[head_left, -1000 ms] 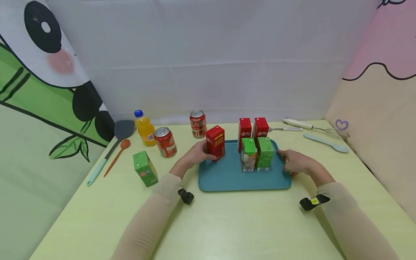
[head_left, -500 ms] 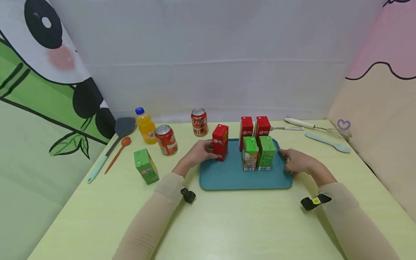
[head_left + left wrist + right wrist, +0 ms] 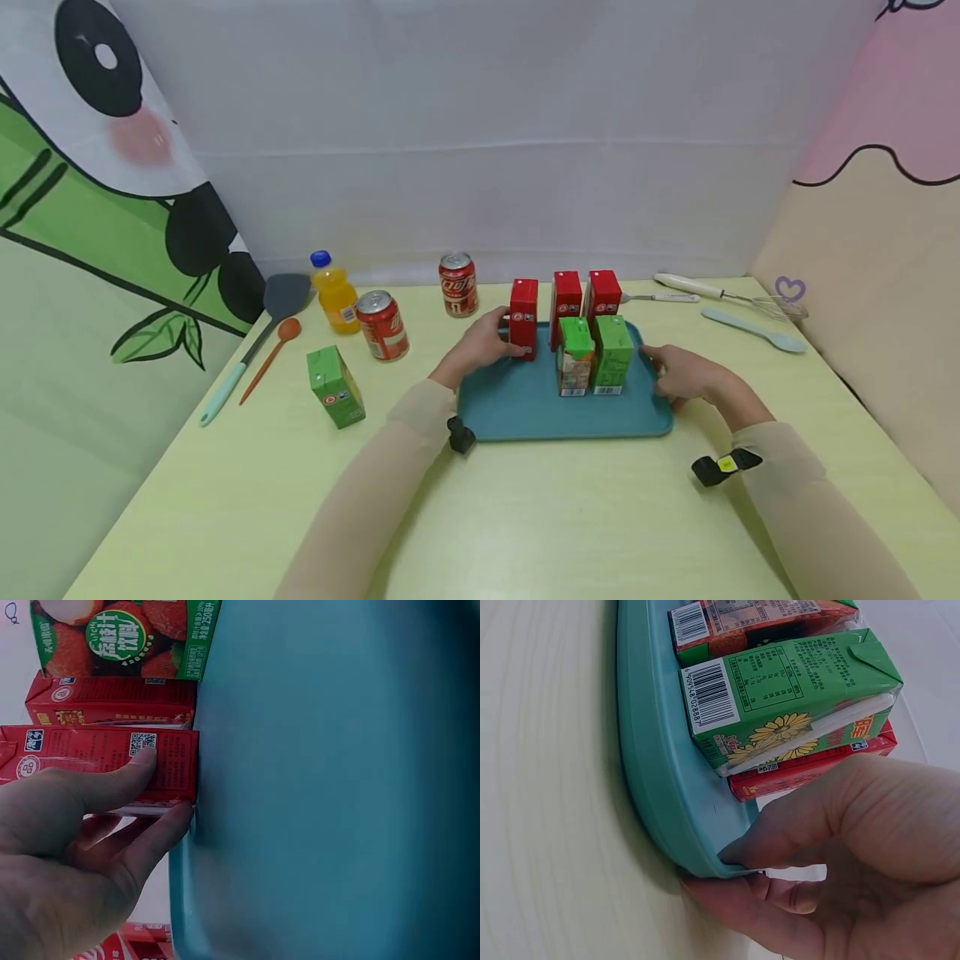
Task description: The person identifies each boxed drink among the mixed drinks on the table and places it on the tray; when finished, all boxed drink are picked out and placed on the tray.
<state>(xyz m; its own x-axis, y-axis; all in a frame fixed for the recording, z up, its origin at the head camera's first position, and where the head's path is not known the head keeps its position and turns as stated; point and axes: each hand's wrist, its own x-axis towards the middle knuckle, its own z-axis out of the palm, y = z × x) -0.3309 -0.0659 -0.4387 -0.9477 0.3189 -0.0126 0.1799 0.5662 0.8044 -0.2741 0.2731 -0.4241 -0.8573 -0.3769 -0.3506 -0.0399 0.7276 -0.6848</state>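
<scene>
My left hand grips a red drink carton that stands upright at the back left of the blue tray. In the left wrist view the thumb lies on the face of that carton and the fingers are behind it. To its right on the tray stand two more red cartons, with two green cartons in front of them. At the tray's right side my right hand pinches the rim, thumb inside and fingers outside and under, as the right wrist view shows.
Left of the tray, a green carton, two red cans and an orange drink bottle stand on the table. A spatula and an orange spoon lie far left. A fork, a whisk and a pale blue spoon lie behind right.
My left hand has moved right and slightly back with the red carton, bringing it close to the other red cartons and turning it straighter. The right hand stays on the tray's rim.
</scene>
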